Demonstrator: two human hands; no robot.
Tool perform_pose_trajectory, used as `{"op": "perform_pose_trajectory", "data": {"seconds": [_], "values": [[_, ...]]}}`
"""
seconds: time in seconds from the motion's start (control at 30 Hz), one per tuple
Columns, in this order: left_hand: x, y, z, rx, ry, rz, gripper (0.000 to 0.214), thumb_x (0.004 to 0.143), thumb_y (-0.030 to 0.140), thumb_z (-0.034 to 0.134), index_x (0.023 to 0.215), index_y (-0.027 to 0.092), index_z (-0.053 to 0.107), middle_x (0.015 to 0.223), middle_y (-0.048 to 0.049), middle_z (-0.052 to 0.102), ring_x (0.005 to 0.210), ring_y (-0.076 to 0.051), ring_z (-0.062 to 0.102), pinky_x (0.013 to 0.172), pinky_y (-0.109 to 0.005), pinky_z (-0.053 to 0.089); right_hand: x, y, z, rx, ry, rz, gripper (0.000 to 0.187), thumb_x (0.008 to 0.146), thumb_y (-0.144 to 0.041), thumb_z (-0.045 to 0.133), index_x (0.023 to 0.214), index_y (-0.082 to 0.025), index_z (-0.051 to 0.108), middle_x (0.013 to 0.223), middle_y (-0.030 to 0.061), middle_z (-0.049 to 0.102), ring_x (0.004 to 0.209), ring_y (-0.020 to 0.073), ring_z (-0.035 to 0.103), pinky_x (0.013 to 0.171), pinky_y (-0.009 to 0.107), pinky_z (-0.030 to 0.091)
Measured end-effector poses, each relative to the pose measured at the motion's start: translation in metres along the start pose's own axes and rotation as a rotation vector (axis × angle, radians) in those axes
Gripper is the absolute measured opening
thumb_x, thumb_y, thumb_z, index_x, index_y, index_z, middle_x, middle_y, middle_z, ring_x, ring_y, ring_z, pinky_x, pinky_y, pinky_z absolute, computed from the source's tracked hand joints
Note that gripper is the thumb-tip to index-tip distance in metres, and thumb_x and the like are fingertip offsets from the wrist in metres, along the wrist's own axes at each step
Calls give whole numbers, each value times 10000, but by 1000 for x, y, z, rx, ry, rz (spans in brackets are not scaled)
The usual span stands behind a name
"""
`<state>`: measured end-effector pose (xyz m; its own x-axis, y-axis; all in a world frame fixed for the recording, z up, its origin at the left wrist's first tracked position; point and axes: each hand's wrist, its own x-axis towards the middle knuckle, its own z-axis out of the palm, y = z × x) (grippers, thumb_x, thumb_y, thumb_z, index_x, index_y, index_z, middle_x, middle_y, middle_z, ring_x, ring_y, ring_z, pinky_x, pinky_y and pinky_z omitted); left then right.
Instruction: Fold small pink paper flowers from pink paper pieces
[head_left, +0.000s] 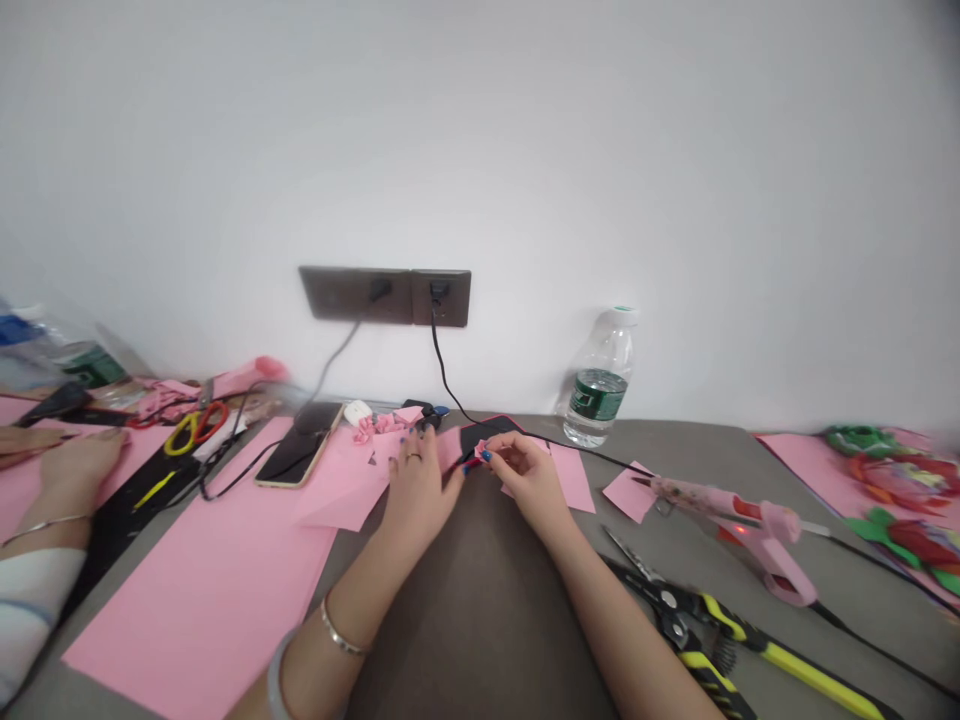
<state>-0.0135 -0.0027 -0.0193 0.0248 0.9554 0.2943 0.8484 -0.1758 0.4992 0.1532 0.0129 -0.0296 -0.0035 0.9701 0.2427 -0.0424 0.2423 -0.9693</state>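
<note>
Two hands work close together: the right hand (529, 482) clenches its grip on a small pink paper piece (480, 450) just above a black card (487, 431), the left hand (416, 482) resting open on a pink sheet (450, 449) beside it

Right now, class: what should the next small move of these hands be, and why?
Probably bring the left hand in to steady the small pink paper piece, since only the right hand pinches it while the left rests just beside it.

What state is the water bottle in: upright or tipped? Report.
Upright: the plastic water bottle stands on its base on the grey table, cap up.
</note>
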Motion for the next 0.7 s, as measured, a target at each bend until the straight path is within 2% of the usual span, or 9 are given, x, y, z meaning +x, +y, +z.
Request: {"op": "perform_pose_trajectory", "data": {"seconds": [0.07,0.17,0.27,0.37,0.47,0.53,0.6,0.7], "values": [[-6,6,5,32,-113,-18,612,867,303,544,1398,36,398,1438,-324,445,1385,-428,371,1062,-603,343,0,1,-1,-14,5,4,318,726,-515,732,770,-218,624,734,41,664,669,197,609,587,309,489],[-10,13,3,-33,-158,7,601,890,304,492,1418,40,378,1470,-303,417,1405,-391,358,1082,-543,365,-1,2,-2,-34,8,24,321,733,-533,718,786,-230,625,689,30,655,635,201,606,523,300,480],[-11,19,-2,-113,-167,16,603,895,329,488,1425,66,373,1502,-289,377,1412,-379,353,1079,-529,384,0,2,-3,-18,18,36,339,719,-544,729,780,-227,623,687,33,665,621,202,615,511,301,486],[-11,21,-6,-163,-146,48,579,901,341,495,1421,110,383,1498,-261,400,1397,-363,385,1058,-532,412,0,0,-3,17,33,49,349,706,-538,746,777,-219,624,707,35,673,624,196,620,552,312,503],[-10,20,-8,-76,-51,78,535,906,334,504,1389,115,437,1475,-252,435,1384,-370,394,1068,-551,387,1,-2,-4,53,41,47,349,691,-519,767,772,-210,628,749,43,680,658,192,629,620,323,514],[-10,19,-8,35,5,44,536,905,355,515,1380,111,462,1482,-256,424,1395,-402,356,1090,-599,322,1,-2,-5,63,41,41,341,692,-509,770,767,-207,629,771,49,686,670,191,631,645,328,516],[-11,18,-7,107,-15,-18,562,911,377,507,1399,104,446,1492,-271,405,1408,-430,321,1087,-642,281,1,-2,-5,58,44,38,331,697,-500,769,767,-209,629,774,50,691,669,189,628,645,328,514],[-12,18,-2,132,-114,-54,595,917,377,486,1427,84,401,1503,-300,373,1416,-446,299,1074,-667,268,1,-2,-6,38,50,37,324,701,-497,767,770,-211,632,756,44,691,673,191,627,633,320,506]]}}
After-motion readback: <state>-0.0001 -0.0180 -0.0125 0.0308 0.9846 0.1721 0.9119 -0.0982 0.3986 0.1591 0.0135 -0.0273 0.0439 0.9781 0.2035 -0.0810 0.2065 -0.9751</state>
